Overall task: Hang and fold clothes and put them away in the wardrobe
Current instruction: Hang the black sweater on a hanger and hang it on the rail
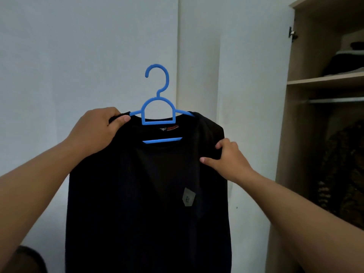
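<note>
A black long-sleeved shirt [145, 194] hangs on a blue plastic hanger [158, 107], held up in front of a pale wall. The hanger's hook points up and its lower bar shows through the neck opening. My left hand [98, 129] grips the shirt's left shoulder together with the hanger's left arm. My right hand [226, 160] pinches the cloth of the right shoulder, lower than the left. A small grey tag [188, 196] sits on the shirt's front.
An open wardrobe [303, 75] stands at the right, with a shelf [325, 79] holding dark folded clothes [346, 62], a metal rail [334, 100] beneath it and a patterned garment [344, 170] hanging below. A dark object [25, 261] lies at the bottom left corner.
</note>
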